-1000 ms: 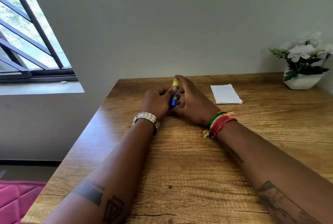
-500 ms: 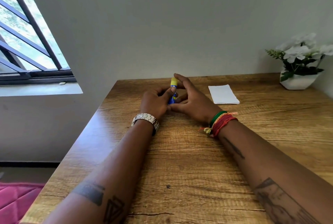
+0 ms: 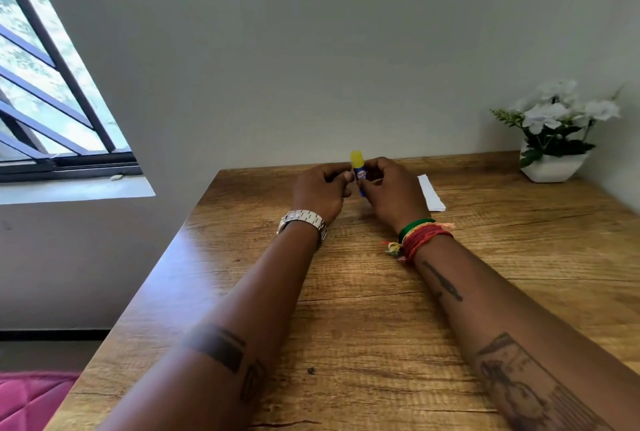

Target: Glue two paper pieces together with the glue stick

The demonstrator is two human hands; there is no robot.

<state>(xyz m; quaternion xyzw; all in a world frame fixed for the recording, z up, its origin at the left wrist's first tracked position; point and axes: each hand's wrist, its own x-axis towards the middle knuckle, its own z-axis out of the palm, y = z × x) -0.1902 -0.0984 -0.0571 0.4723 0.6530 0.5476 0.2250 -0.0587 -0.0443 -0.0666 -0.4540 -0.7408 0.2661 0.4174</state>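
You've got the glue stick [image 3: 358, 172] upright at the far counter [image 3: 381, 292], left hand [image 3: 320, 188] and right hand [image 3: 389, 190] both gripping it — yank that cap and it'll likely fly. Paper [image 3: 431, 193] sits just right, half hidden.

We note a wooden bench [image 3: 381, 292] with a strong grain, its far edge set against a plain pale wall [image 3: 311, 49]. At upper left we see a window [image 3: 45, 84] with dark slanted bars; daylight and blurred greenery show through it, and a pale sill [image 3: 69, 190] runs beneath. Light falls from that side and gives a sheen to the bench's left part. At the bench's far right corner stands a white pot of white flowers [image 3: 554, 139]. At lower left we record a dark skirting strip [image 3: 52, 333] and a pink quilted surface [image 3: 31, 399].
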